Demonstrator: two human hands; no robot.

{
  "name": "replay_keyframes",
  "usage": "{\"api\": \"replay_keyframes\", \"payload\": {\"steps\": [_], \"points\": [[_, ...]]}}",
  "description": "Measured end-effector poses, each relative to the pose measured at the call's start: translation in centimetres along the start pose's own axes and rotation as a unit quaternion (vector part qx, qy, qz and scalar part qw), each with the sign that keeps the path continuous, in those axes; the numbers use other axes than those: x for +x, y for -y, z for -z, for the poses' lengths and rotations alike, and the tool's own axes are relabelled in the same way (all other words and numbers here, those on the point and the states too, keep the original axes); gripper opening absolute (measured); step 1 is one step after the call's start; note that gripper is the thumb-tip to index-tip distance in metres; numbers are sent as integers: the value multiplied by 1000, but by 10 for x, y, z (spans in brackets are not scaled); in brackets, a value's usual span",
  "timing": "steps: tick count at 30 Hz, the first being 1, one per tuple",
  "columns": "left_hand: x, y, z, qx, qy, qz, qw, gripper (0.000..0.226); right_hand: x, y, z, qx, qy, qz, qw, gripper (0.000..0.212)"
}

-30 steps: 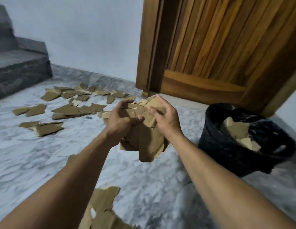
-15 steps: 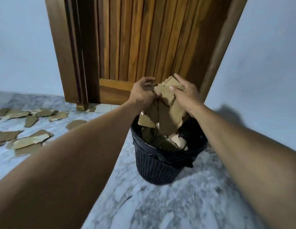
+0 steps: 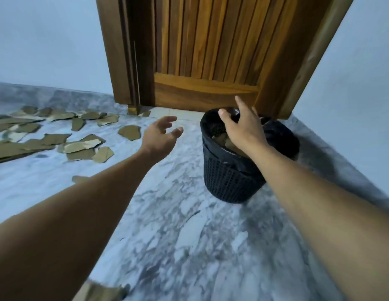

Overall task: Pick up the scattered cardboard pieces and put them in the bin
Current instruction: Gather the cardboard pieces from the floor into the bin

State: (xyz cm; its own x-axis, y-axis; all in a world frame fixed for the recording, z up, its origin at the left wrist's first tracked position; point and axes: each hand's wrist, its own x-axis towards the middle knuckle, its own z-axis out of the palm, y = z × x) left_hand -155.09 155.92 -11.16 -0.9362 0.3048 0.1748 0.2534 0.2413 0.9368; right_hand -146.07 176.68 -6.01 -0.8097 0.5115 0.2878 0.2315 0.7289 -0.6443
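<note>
A black mesh bin (image 3: 228, 181) lined with a black bag stands on the marble floor by the door. Brown cardboard pieces (image 3: 221, 139) lie inside it, partly hidden by my right hand (image 3: 243, 127), which hovers over the bin's mouth with fingers spread and nothing in it. My left hand (image 3: 158, 135) is open and empty, left of the bin above the floor. Several torn cardboard pieces (image 3: 80, 146) lie scattered over the floor at the left. One piece (image 3: 129, 131) lies alone near my left hand, and another (image 3: 98, 292) shows at the bottom edge.
A wooden slatted door (image 3: 206, 51) and its frame rise right behind the bin. White walls (image 3: 363, 83) close the corner at the right and the left. The grey-white marble floor (image 3: 189, 235) stretches in front of me.
Both hands held a bundle of cardboard over the bin half a second ago. The bundle is now in the bin, both hands are empty, and the left hand has swung away to the left.
</note>
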Motion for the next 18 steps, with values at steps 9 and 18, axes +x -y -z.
{"api": "replay_keyframes", "payload": {"steps": [9,18], "points": [[-148,143,138,272,-43,79,958,65,-182,62,-164,-26,142,92,985,84],[-280,275,215,467,79,222,852,80,-372,53,-300,-197,351,59,913,84]]}}
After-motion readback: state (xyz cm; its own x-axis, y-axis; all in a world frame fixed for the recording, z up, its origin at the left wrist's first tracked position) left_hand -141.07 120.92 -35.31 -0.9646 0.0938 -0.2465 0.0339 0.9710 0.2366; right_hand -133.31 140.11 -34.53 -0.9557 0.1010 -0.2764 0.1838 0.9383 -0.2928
